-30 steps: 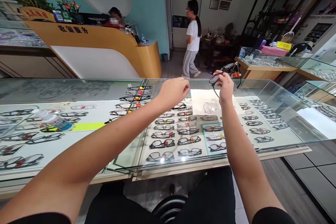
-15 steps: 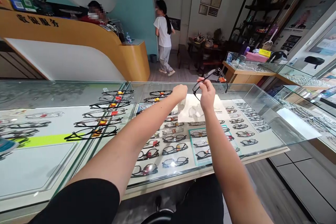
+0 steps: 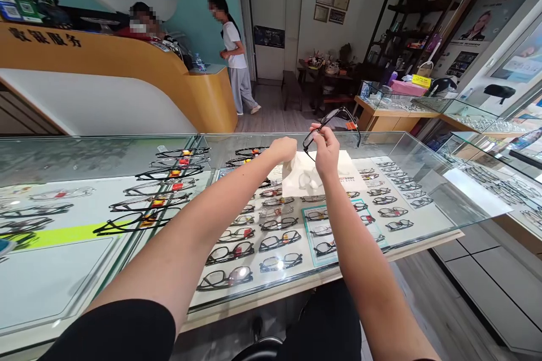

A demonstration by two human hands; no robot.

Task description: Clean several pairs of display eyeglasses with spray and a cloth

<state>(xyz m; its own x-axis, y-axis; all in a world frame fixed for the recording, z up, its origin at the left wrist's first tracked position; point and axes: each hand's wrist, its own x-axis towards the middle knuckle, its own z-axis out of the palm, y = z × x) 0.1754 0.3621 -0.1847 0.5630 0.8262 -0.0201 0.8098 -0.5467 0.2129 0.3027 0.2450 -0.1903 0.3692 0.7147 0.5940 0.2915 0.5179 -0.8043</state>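
Note:
My right hand (image 3: 327,152) is closed on a pair of black-framed eyeglasses (image 3: 311,138), its fingers at one lens. The glasses tilt up above the counter, temples spread, with a small orange tag on the far side. My left hand (image 3: 284,149) is a fist at the raised left corner of a pale printed cloth (image 3: 292,183) and seems to pinch it; its fingertips are hidden. Under both hands, the cloth spreads over the glass top of the display case (image 3: 249,296). Rows of eyeglasses (image 3: 279,240) lie beneath the glass.
A stack of eyeglasses (image 3: 169,172) lies along the left part of the counter. Beyond stands a curved wooden service desk (image 3: 127,59) with a person (image 3: 144,22) behind it. Another person (image 3: 237,51) walks near it. More glass cases (image 3: 398,102) stand at the right.
The person in white has moved left towards the desk and turned. My view has shifted slightly. Both hands keep nearly the same pose, the right one still holding the eyeglasses.

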